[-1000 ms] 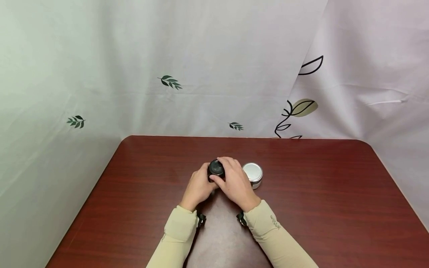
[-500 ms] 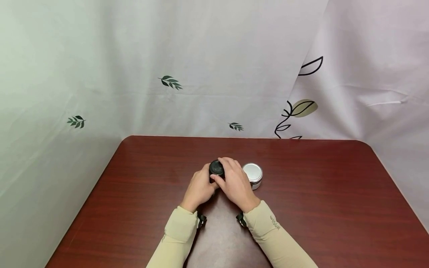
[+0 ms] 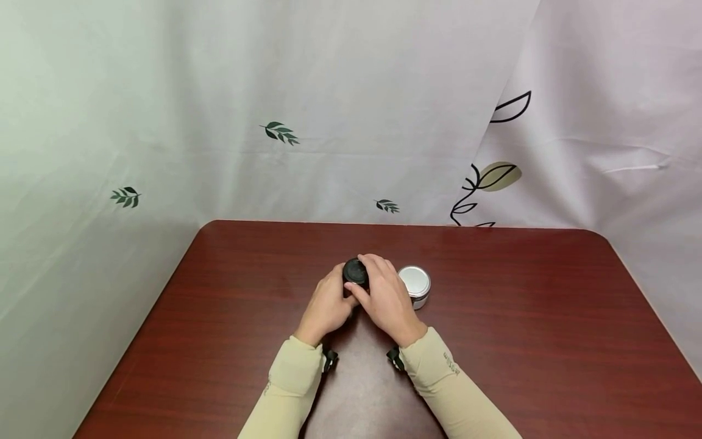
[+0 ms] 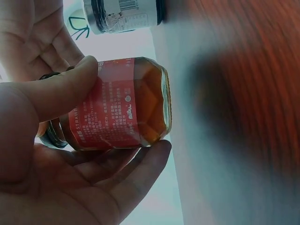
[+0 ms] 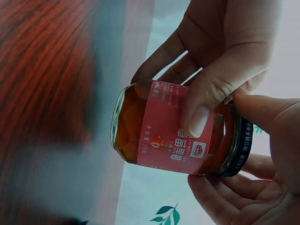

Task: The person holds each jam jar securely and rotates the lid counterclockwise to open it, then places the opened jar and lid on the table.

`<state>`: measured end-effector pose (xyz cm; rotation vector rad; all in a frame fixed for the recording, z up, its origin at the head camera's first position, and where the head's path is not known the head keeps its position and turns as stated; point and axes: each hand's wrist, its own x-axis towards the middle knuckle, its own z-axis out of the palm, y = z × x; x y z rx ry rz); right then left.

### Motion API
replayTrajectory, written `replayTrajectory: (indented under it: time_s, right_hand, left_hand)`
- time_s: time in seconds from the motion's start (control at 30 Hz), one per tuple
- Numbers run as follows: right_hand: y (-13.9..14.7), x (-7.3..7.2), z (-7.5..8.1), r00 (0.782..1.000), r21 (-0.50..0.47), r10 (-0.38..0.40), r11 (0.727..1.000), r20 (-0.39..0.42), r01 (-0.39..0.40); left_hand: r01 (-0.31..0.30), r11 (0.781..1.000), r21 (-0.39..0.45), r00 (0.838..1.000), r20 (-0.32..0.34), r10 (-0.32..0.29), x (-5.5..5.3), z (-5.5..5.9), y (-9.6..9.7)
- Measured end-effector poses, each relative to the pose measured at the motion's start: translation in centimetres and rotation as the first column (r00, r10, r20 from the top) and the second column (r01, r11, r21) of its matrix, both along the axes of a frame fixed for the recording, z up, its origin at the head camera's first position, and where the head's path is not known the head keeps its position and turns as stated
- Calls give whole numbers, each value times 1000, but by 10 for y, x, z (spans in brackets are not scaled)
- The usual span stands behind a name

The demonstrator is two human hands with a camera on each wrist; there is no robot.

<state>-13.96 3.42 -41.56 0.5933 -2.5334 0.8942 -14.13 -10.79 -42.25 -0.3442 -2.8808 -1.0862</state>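
Observation:
A glass jar of strawberry jam [image 4: 110, 103] with a red label is held above the table. My left hand [image 3: 327, 306] grips its body, the thumb lying across the label in the left wrist view. On top sits a black lid [image 3: 356, 271], which my right hand [image 3: 387, 299] holds around the rim with thumb and fingers. The right wrist view shows the jam's label [image 5: 171, 136] and the lid's edge [image 5: 241, 147] between both hands. Whether the lid is loose cannot be seen. In the head view the hands hide most of the jar's body.
A second jar [image 3: 414, 281] with a silvery white lid stands upright on the table just right of my right hand. The dark red wooden table [image 3: 521, 329] ends at a pale curtain [image 3: 329, 177] with leaf prints behind it.
The jar and both hands have shifted only very slightly, with the same hold kept on jar and lid. The second jar stays in place.

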Motion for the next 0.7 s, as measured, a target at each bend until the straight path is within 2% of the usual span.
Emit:
replayTrajectory:
  time_s: [0.7]
  right_hand:
    - [3,2,10,1000,-89,5,996,-1,-5]
  left_hand:
    - [56,997,55,998,-9,-56,1,7,-2]
